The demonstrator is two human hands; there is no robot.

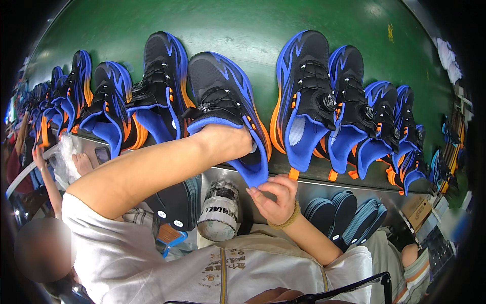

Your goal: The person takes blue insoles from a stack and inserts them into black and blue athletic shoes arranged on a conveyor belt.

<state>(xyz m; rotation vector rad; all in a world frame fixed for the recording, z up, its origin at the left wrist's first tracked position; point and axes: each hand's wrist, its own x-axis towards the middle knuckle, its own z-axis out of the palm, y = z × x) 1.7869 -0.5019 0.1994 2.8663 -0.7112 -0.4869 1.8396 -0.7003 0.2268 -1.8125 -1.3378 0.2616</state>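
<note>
A black sneaker (214,76) with blue lining and a blue-to-orange sole lies on the green bench, toe pointing away from me. Deep in its opening is my left hand (226,140), its fingers hidden by the upper. At the heel, my right hand (276,199) is closed, thumb and fingertips pinching the blue collar edge. Close on the left is a matching sneaker (161,76); across a gap on the right is another sneaker (307,76), with an orange heel loop beside my right hand.
The green bench (233,23) carries more sneakers in a row to both sides. Below its front edge are stacked dark insoles (174,202), more insoles (340,215) and a tape-wrapped cylinder (218,210). Other people's arms show at far left; a cardboard box (416,210) is at right.
</note>
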